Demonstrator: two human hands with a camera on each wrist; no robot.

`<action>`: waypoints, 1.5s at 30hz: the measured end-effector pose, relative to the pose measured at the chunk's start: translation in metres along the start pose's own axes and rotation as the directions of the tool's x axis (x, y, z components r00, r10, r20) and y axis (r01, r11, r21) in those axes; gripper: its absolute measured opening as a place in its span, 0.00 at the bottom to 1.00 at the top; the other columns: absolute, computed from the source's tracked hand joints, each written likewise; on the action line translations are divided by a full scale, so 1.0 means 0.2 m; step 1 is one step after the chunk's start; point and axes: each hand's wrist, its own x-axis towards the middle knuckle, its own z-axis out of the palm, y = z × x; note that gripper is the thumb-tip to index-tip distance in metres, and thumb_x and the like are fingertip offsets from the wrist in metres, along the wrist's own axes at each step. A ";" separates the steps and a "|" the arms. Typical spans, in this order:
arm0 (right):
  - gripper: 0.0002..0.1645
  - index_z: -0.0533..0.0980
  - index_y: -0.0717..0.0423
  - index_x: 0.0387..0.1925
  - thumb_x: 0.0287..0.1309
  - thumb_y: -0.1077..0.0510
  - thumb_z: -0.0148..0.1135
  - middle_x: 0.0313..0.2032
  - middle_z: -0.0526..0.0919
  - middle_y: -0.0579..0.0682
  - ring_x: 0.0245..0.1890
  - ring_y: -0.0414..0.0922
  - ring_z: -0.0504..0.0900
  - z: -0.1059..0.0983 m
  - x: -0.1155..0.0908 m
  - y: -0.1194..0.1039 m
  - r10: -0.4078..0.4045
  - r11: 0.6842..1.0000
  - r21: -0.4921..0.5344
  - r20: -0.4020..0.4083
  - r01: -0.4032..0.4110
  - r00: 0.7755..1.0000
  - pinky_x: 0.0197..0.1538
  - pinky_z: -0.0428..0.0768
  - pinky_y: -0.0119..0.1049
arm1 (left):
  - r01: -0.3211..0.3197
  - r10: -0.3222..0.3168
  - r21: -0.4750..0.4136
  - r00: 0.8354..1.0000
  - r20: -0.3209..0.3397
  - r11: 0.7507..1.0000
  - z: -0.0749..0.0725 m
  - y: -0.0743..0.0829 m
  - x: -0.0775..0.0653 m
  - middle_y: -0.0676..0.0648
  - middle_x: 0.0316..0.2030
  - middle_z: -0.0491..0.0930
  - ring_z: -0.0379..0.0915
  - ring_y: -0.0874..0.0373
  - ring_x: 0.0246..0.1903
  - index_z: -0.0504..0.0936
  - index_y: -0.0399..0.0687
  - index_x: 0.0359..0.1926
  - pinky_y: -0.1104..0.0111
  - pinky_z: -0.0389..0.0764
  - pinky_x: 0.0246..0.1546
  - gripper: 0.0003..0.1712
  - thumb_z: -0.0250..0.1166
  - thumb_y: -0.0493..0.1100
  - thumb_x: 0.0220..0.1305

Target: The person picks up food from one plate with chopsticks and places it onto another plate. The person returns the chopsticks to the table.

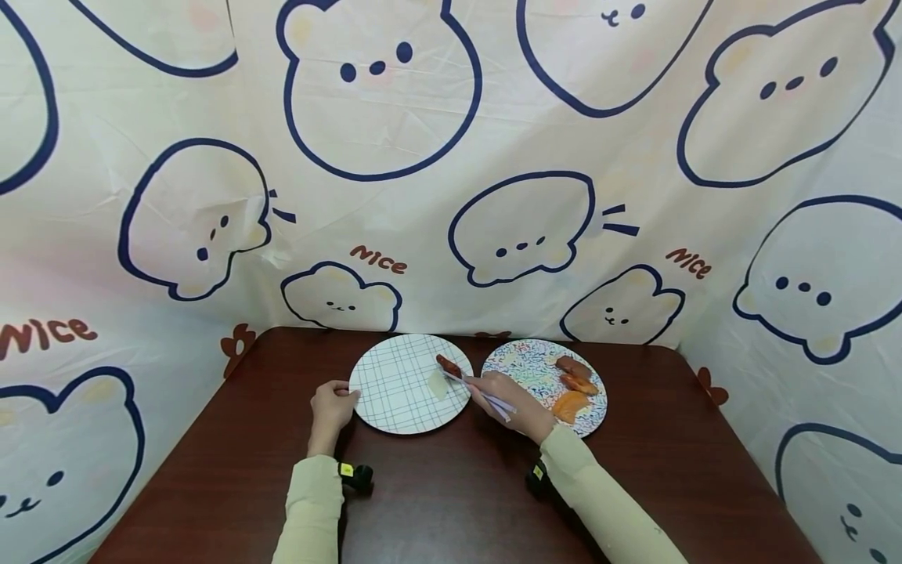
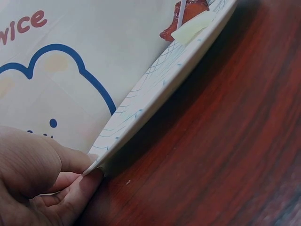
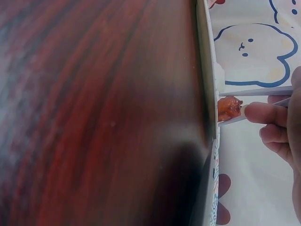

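A white plate with a blue grid (image 1: pixel 395 392) stands on the table, its left rim pinched between the thumb and fingers of my left hand (image 1: pixel 333 407). In the left wrist view the thumb lies over that rim (image 2: pixel 134 120) and fingers under it. My right hand (image 1: pixel 517 403) holds a pair of pale chopsticks (image 1: pixel 502 407) over the plate's right side. Their tips are at a glossy red-brown piece of food (image 1: pixel 448 365), perhaps a chicken wing; in the right wrist view it sits between the sticks (image 3: pixel 256 92). A pale greenish slice (image 1: pixel 438 385) lies beside it.
Right of the grid plate stands a speckled, many-coloured plate (image 1: pixel 517 360), partly behind my right forearm. On it lie a brown piece (image 1: pixel 574 367), an orange-brown piece (image 1: pixel 579 384) and a golden half-round piece (image 1: pixel 568 406). A printed cloth (image 1: pixel 423 211) hangs behind the dark wooden table (image 1: pixel 437 501).
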 end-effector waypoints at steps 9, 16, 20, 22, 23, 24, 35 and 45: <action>0.18 0.82 0.64 0.55 0.76 0.60 0.53 0.37 0.87 0.53 0.32 0.43 0.80 0.03 0.02 0.00 -0.055 0.998 0.009 -0.021 0.055 0.998 0.42 0.83 0.40 | -0.009 0.009 0.004 1.000 0.001 1.000 -0.01 0.00 -0.01 0.31 0.48 0.78 0.75 0.38 0.47 0.77 0.28 0.58 0.52 0.80 0.41 0.21 0.62 0.40 0.71; 0.16 0.84 0.64 0.52 0.74 0.60 0.55 0.36 0.88 0.54 0.31 0.44 0.82 0.04 0.01 0.01 -0.101 0.995 -0.035 -0.081 0.099 0.992 0.40 0.84 0.40 | -0.008 0.008 -0.003 1.000 0.000 1.000 0.00 0.01 -0.01 0.30 0.49 0.78 0.75 0.37 0.48 0.76 0.28 0.59 0.51 0.80 0.43 0.22 0.62 0.40 0.71; 0.17 0.84 0.64 0.53 0.74 0.59 0.56 0.37 0.89 0.53 0.31 0.43 0.82 0.04 0.02 0.01 -0.094 0.995 -0.035 -0.093 0.091 0.991 0.40 0.84 0.38 | -0.009 0.009 -0.003 1.000 -0.006 1.000 0.00 0.01 0.00 0.30 0.50 0.78 0.74 0.37 0.50 0.76 0.29 0.60 0.49 0.78 0.45 0.22 0.62 0.40 0.71; 0.17 0.84 0.63 0.53 0.73 0.58 0.57 0.37 0.89 0.52 0.31 0.42 0.81 0.04 0.01 0.01 -0.086 0.996 -0.029 -0.096 0.084 0.992 0.40 0.83 0.37 | -0.010 0.010 -0.002 1.000 -0.003 1.000 0.01 0.01 -0.01 0.30 0.50 0.78 0.73 0.37 0.50 0.76 0.28 0.60 0.49 0.78 0.46 0.22 0.62 0.40 0.71; 0.17 0.84 0.63 0.53 0.73 0.58 0.57 0.37 0.90 0.52 0.30 0.42 0.81 0.04 0.01 0.01 -0.084 0.996 -0.026 -0.096 0.082 0.992 0.40 0.83 0.37 | -0.011 0.011 0.000 1.000 -0.001 1.000 0.01 0.01 -0.01 0.30 0.50 0.78 0.73 0.37 0.50 0.76 0.28 0.60 0.49 0.78 0.46 0.22 0.62 0.40 0.71; 0.17 0.84 0.62 0.53 0.73 0.58 0.58 0.37 0.90 0.52 0.30 0.41 0.81 0.04 0.00 0.01 -0.082 0.997 -0.023 -0.097 0.080 0.992 0.39 0.83 0.36 | -0.011 0.011 0.004 1.000 0.002 1.000 0.01 0.01 -0.01 0.30 0.50 0.78 0.73 0.37 0.51 0.76 0.28 0.60 0.49 0.78 0.46 0.22 0.62 0.40 0.71; 0.15 0.86 0.59 0.52 0.71 0.57 0.61 0.31 0.85 0.48 0.28 0.40 0.76 0.04 0.01 0.03 -0.098 0.995 -0.036 -0.148 0.093 0.984 0.36 0.80 0.35 | -0.015 0.015 -0.016 1.000 0.011 1.000 -0.01 0.02 0.00 0.29 0.52 0.76 0.71 0.35 0.52 0.75 0.28 0.61 0.47 0.77 0.48 0.23 0.61 0.40 0.72; 0.14 0.86 0.59 0.51 0.69 0.60 0.62 0.31 0.82 0.48 0.28 0.39 0.72 0.04 -0.01 0.02 -0.131 0.990 -0.063 -0.136 0.123 0.982 0.35 0.77 0.31 | -0.016 0.016 -0.008 1.000 -0.002 1.000 0.00 0.00 -0.01 0.29 0.50 0.77 0.72 0.36 0.51 0.76 0.27 0.59 0.48 0.78 0.47 0.22 0.61 0.39 0.71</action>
